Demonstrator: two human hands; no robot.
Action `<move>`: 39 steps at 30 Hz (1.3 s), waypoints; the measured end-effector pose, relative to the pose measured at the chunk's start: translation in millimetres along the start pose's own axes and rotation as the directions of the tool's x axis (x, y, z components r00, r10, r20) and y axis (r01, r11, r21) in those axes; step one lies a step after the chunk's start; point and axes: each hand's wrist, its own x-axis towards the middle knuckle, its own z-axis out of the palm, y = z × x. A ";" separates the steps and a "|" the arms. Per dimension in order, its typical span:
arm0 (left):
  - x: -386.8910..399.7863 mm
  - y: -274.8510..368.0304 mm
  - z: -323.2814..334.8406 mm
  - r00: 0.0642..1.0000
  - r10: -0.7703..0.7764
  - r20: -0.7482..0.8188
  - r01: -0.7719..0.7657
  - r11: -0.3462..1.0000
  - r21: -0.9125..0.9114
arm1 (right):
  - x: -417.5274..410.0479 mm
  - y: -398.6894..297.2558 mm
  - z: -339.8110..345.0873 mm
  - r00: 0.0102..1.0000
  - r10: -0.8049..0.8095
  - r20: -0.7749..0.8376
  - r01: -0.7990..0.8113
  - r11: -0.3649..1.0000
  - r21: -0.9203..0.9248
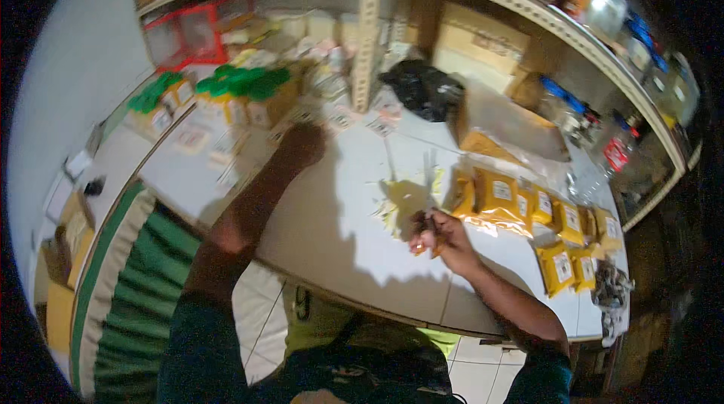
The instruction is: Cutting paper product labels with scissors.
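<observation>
My right hand (452,237) grips a pair of scissors (429,192) by the handles, with the blades pointing away from me over the white tabletop. Beside the blades lie thin yellow paper scraps (387,209). My left hand (305,141) is stretched out to the back left, dark and blurred, next to small printed paper labels (302,115). Its fingers are hard to make out, so whether it holds a label does not show. More labels (382,124) lie near the shelf post.
Yellow-orange filled packets (500,192) with labels stand at the right. Containers with green tops (243,81) line the back left. A black plastic bag (424,90) sits behind the cream metal shelf post (367,42). Jars (605,5) fill the upper shelf. A green curtain (141,274) hangs at left.
</observation>
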 end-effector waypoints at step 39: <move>-159.9 -50.3 -151.3 0.768 -0.610 0.196 0.628 0.654 -0.422 | 3.3 -20.9 17.9 0.989 0.145 0.000 -0.145 0.987 -0.067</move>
